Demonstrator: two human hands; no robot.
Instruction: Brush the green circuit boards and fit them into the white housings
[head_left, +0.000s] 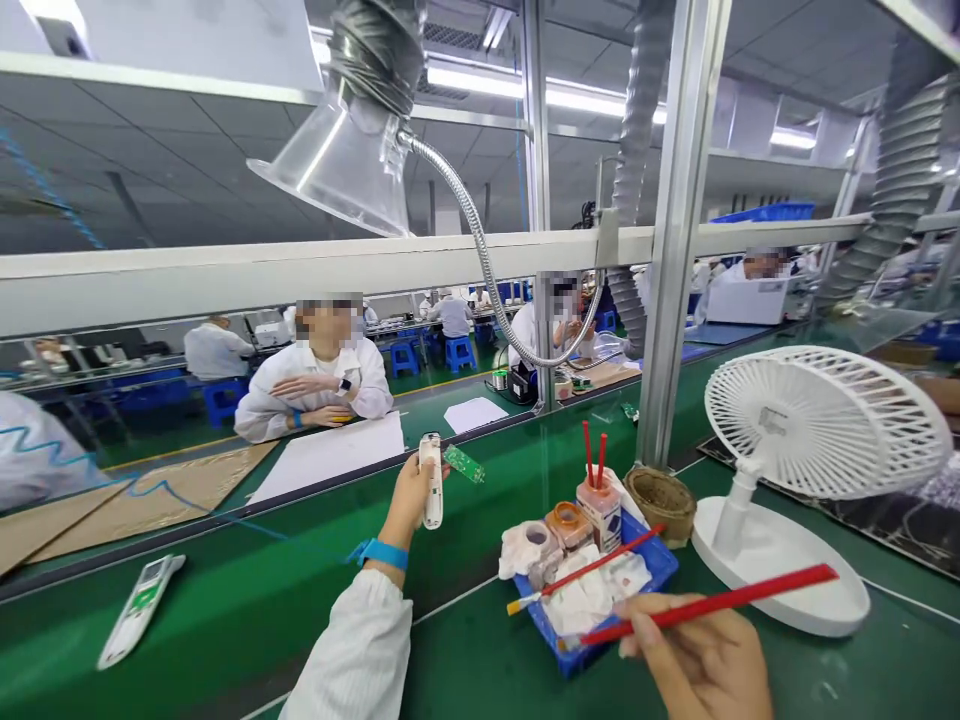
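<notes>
The left hand (409, 500) has its fingers (411, 488) curled closed around a white handheld device (431, 480), held upright, with one blue wrist strap (382, 553) just below the palm. A green circuit board (463, 463) is just beside the device, not touching the fingers. The right hand (697, 665) pinches a red-handled brush (712, 600) between its fingertips, the brush's far end reaching over a blue tray (649, 572). That tray carries a second red-handled brush (592, 566) lying across it, one orange-capped jar (568, 525), one bottle (598, 512) with two red sticks (589, 452) standing in it, and white cloths (592, 595); the bottle's label is too small to read. A second white handheld device (140, 610) lies on the green table (225, 610) well to the left. To the right stand a white desk fan (799, 425) and a brown woven ring (660, 503). A clear fume hood (330, 165) hangs overhead, and a co-worker (315, 370) sits across the table with folded arms.
</notes>
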